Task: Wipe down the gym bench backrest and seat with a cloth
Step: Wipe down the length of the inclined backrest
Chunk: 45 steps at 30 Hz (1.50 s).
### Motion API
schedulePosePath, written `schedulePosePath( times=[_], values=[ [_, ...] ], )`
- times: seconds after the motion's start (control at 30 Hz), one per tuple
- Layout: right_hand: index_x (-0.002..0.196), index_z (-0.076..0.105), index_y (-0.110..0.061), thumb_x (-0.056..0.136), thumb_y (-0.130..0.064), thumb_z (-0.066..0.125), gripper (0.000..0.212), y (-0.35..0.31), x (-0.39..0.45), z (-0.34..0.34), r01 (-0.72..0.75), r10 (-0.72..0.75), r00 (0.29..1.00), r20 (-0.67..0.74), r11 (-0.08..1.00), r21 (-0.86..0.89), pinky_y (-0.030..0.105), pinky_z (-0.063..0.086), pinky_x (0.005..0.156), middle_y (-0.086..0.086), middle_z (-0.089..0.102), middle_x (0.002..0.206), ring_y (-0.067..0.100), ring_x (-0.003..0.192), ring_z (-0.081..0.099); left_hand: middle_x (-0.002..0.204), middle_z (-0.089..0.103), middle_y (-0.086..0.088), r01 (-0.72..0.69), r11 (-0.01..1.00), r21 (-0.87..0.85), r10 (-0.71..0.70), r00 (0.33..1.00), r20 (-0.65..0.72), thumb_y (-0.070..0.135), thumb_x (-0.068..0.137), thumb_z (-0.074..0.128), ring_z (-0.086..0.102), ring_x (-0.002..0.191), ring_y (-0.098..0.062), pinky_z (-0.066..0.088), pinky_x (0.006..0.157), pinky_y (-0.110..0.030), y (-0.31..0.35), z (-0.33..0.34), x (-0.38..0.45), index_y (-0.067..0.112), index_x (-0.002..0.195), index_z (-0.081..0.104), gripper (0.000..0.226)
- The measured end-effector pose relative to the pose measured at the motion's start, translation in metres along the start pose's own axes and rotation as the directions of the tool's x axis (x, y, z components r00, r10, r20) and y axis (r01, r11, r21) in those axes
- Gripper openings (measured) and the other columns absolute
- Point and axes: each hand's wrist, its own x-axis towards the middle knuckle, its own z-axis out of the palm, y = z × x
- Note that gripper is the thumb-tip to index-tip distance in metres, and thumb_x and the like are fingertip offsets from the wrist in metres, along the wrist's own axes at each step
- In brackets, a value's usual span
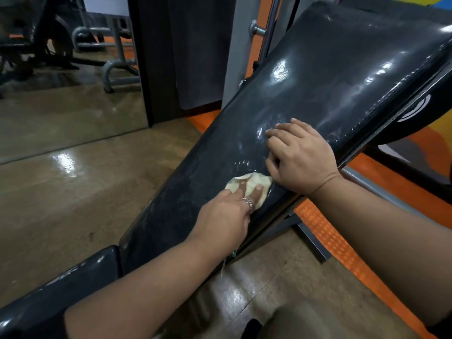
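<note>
Left hand [225, 216], ring on one finger, presses a pale yellow cloth [249, 185] flat against the lower part of the black inclined backrest [318, 77], fingers straight on top of it. Right hand [300, 157] rests on the backrest just above the cloth, fingers loosely bent and spread, holding nothing. The black seat pad [61, 285] sits at lower left, apart from both hands; glossy brown floor [85, 192] and a wall mirror [61, 81] beyond.
</note>
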Motion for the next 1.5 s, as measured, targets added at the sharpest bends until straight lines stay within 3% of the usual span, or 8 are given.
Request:
schedulePosePath(
  times=[0.2, 0.3, 0.53, 0.73, 0.87, 1.1, 1.33, 1.5],
  values=[
    [0.082, 0.067, -0.008, 0.079, -0.018, 0.052, 0.018, 0.0, 0.001, 0.001, 0.003, -0.003, 1.0, -0.026, 1.0, 0.012, 0.039, 0.04, 0.1, 0.007, 0.071, 0.1, 0.028, 0.098, 0.065, 0.139, 0.045, 0.008, 0.106, 0.994, 0.026, -0.105, 0.993, -0.055, 0.024, 0.093, 0.045, 0.047, 0.111, -0.019, 0.046, 0.085, -0.032, 0.001, -0.016, 0.038, 0.043, 0.143, 0.027, 0.057],
    [0.082, 0.068, -0.008, 0.078, -0.017, 0.053, 0.017, 0.001, -0.001, 0.001, 0.002, -0.002, 0.999, -0.037, 1.0, 0.007, 0.038, 0.04, 0.101, 0.007, 0.072, 0.101, 0.027, 0.099, 0.065, 0.106, 0.059, -0.004, 0.29, 0.954, -0.076, -0.295, 0.954, -0.062, 0.031, 0.094, 0.046, 0.056, 0.096, -0.024, 0.046, 0.075, -0.033, -0.016, -0.023, 0.054, 0.048, 0.137, 0.036, 0.048],
    [0.082, 0.068, -0.009, 0.078, -0.018, 0.055, 0.016, 0.001, 0.0, 0.001, -0.001, 0.001, 1.0, -0.029, 1.0, 0.011, 0.038, 0.04, 0.1, 0.006, 0.071, 0.102, 0.027, 0.1, 0.065, 0.087, 0.066, -0.003, 0.438, 0.898, -0.029, -0.438, 0.899, 0.016, 0.032, 0.098, 0.039, 0.055, 0.074, -0.019, 0.039, 0.064, -0.028, -0.038, -0.027, 0.053, 0.033, 0.127, 0.054, 0.033],
    [0.081, 0.067, -0.009, 0.077, -0.017, 0.057, 0.014, 0.001, 0.0, 0.0, 0.004, -0.004, 0.999, -0.036, 1.0, 0.006, 0.038, 0.041, 0.099, 0.006, 0.071, 0.101, 0.026, 0.099, 0.065, 0.095, 0.062, -0.004, 0.273, 0.959, -0.071, -0.277, 0.96, -0.047, 0.033, 0.096, 0.043, 0.058, 0.09, -0.022, 0.043, 0.071, -0.031, -0.017, -0.029, 0.053, 0.04, 0.136, 0.044, 0.04],
    [0.082, 0.068, -0.009, 0.079, -0.017, 0.055, 0.015, 0.0, 0.0, -0.001, -0.002, 0.002, 1.0, -0.027, 1.0, 0.004, 0.038, 0.041, 0.099, 0.006, 0.072, 0.101, 0.026, 0.099, 0.065, 0.087, 0.062, -0.007, 0.36, 0.931, -0.053, -0.364, 0.928, -0.079, 0.031, 0.097, 0.041, 0.053, 0.077, -0.023, 0.038, 0.063, -0.031, -0.03, -0.036, 0.088, 0.029, 0.127, 0.054, 0.033],
    [0.081, 0.067, -0.01, 0.078, -0.016, 0.055, 0.015, 0.001, 0.0, 0.001, -0.005, 0.005, 0.999, -0.04, 1.0, 0.002, 0.038, 0.042, 0.099, 0.005, 0.072, 0.1, 0.026, 0.099, 0.065, 0.101, 0.065, -0.014, 0.53, 0.847, -0.04, -0.531, 0.847, -0.029, 0.021, 0.093, 0.046, 0.058, 0.095, -0.033, 0.035, 0.066, -0.031, -0.066, -0.036, 0.101, 0.011, 0.107, 0.062, 0.023],
    [0.08, 0.068, -0.01, 0.079, -0.017, 0.055, 0.015, 0.001, -0.001, 0.001, 0.007, -0.007, 0.998, -0.058, 1.0, 0.001, 0.036, 0.041, 0.099, 0.005, 0.072, 0.1, 0.025, 0.099, 0.065, 0.097, 0.066, -0.01, 0.463, 0.886, -0.021, -0.464, 0.884, -0.062, 0.029, 0.099, 0.039, 0.057, 0.083, -0.025, 0.035, 0.065, -0.029, -0.047, -0.031, 0.083, 0.017, 0.119, 0.06, 0.031],
    [0.081, 0.068, -0.01, 0.079, -0.017, 0.055, 0.015, 0.0, 0.0, 0.001, 0.004, -0.004, 0.998, -0.06, 1.0, -0.005, 0.036, 0.041, 0.099, 0.005, 0.072, 0.1, 0.025, 0.098, 0.066, 0.111, 0.065, -0.011, 0.442, 0.893, -0.088, -0.448, 0.891, -0.069, 0.028, 0.097, 0.041, 0.058, 0.102, -0.031, 0.041, 0.075, -0.033, -0.064, -0.036, 0.109, 0.024, 0.129, 0.055, 0.035]
  ],
)
